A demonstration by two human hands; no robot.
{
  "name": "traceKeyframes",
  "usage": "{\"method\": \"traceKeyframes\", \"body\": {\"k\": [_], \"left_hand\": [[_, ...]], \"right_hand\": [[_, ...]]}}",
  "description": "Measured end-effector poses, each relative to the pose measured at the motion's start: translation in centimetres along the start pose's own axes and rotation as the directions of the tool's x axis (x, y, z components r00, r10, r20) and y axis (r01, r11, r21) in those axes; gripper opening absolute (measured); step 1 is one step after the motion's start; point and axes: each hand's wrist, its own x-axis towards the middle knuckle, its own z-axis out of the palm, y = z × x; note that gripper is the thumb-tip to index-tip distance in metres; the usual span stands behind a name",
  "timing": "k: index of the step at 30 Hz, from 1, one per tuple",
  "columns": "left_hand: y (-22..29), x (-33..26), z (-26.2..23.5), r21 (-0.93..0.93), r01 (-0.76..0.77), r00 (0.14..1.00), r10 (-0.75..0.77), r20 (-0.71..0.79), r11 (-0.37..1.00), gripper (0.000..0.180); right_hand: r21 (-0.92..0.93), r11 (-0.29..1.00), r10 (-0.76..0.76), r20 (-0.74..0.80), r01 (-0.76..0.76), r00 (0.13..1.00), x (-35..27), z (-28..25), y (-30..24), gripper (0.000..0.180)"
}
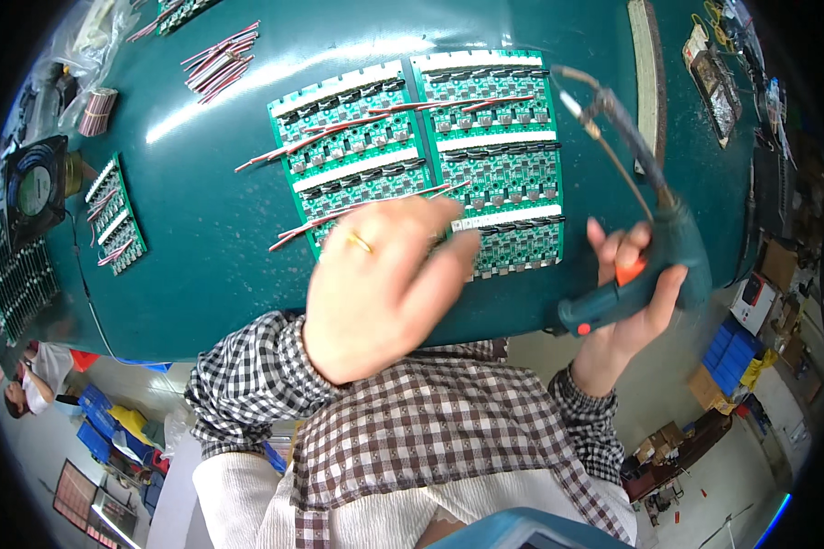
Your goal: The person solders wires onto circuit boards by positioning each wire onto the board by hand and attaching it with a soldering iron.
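My right hand [628,337] grips a dark green soldering gun [685,252] with an orange trigger. Its metal tip and thin feed tube point up and left, near the right edge of the circuit boards. Two green circuit board panels [444,169] lie side by side, with white strips and rows of small parts. Red and white wires [339,137] lie across them. Over the lower middle of the panels is my left hand [371,284], a ring on one finger. Its fingers are curled together, slightly blurred; anything between them is hidden.
A bundle of loose wires [222,62] lies at the back left, and a smaller board [116,218] farther left. A black fan [38,188] stands at the left edge. To the right are a long pale bar [648,82] and a worn metal block [712,84].
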Motion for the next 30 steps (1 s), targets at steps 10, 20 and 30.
{"method": "traceKeyframes", "body": {"k": [10,20,30], "left_hand": [[0.4,-2.8,1.1,0.08,-0.141,0.915,0.098,0.392,0.987,0.051],[-1.2,-2.8,-3.5,-0.183,-0.046,0.997,0.057,0.055,0.982,0.04],[-15.7,-1.9,-7.1,-0.009,0.543,0.81,-0.527,-0.257,0.84,0.008]], "right_hand": [[0.058,0.997,-0.059,0.105,0.053,0.993,1.9,1.4,4.0,0.045],[0.164,0.986,-0.046,0.024,0.042,0.999,2.0,1.5,3.8,0.039],[0.223,0.974,-0.043,0.074,0.026,0.996,3.0,0.4,4.1,0.037]]}}
